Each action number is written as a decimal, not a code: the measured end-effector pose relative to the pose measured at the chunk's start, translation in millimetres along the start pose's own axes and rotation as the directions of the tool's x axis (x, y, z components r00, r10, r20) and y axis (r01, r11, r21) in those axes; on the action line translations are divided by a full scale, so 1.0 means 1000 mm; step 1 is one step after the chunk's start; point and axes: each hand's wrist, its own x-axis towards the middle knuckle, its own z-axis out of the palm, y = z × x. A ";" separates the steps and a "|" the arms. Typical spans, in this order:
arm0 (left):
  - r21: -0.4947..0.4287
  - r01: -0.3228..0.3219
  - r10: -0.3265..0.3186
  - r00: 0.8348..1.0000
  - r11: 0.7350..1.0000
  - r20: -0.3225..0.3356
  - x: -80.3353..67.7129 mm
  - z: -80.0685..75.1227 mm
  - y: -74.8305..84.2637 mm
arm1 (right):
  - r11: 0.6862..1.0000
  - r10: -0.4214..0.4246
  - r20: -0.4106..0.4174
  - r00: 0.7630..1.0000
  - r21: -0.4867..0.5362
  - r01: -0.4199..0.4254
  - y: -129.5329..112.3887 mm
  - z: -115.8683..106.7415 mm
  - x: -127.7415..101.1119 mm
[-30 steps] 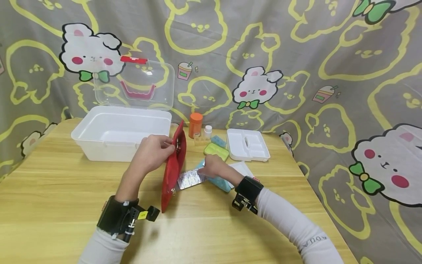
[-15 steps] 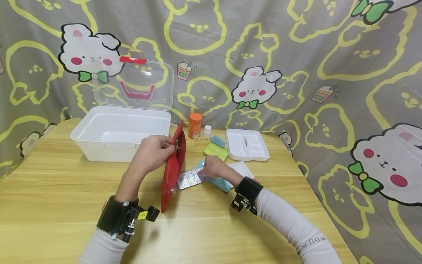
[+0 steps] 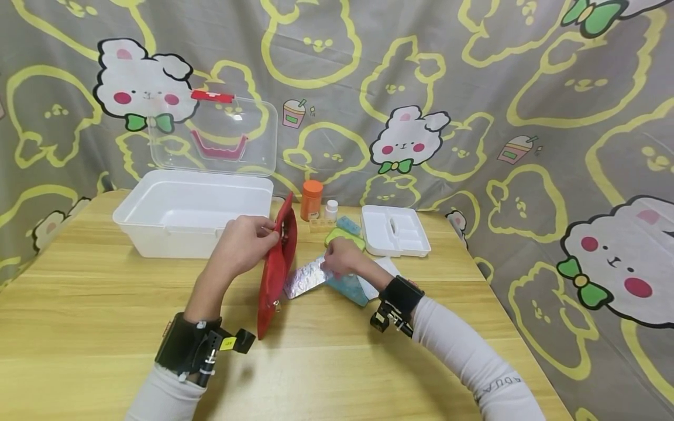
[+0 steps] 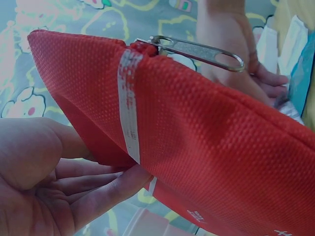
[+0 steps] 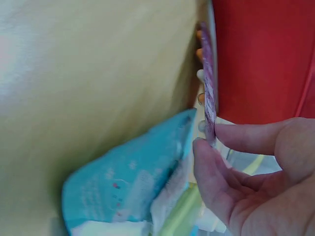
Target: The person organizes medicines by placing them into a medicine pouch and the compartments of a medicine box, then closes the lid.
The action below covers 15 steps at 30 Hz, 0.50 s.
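A red zip pouch (image 3: 277,266) stands on edge on the wooden table (image 3: 105,304). My left hand (image 3: 246,240) grips its top edge near the zipper pull (image 4: 197,49); the red weave of the pouch (image 4: 206,142) fills the left wrist view. My right hand (image 3: 341,257) pinches a silver blister pack (image 3: 305,279) by one end, lifted off the table and tilted, its far end next to the pouch. The right wrist view shows the blister pack (image 5: 207,83) edge-on between thumb and finger, beside the pouch (image 5: 261,59). A teal packet (image 3: 348,286) lies under the right hand.
An open white storage box (image 3: 192,213) with a clear lid (image 3: 213,135) stands at the back left. Behind the hands are an orange-capped bottle (image 3: 312,200), a small white bottle (image 3: 332,209), a green pill case (image 3: 344,237) and a white divided tray (image 3: 395,231).
My right hand has lifted the blister pack off the table and tilted it up beside the pouch. The left hand and the pouch have stayed put.
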 end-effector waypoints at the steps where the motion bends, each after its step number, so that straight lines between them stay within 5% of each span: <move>1: 0.003 0.000 0.000 1.000 1.000 -0.002 0.000 0.000 0.000 | 1.000 -0.005 -0.011 1.000 0.013 0.005 0.000 -0.002 0.001; 8: 0.008 -0.002 0.002 1.000 1.000 -0.002 -0.001 0.000 0.000 | 0.989 0.001 -0.052 0.999 0.150 0.007 -0.002 -0.016 0.003; 15: 0.013 0.003 -0.003 1.000 1.000 0.001 -0.001 -0.001 0.000 | 0.988 -0.018 -0.099 0.995 0.151 0.032 -0.004 -0.027 0.003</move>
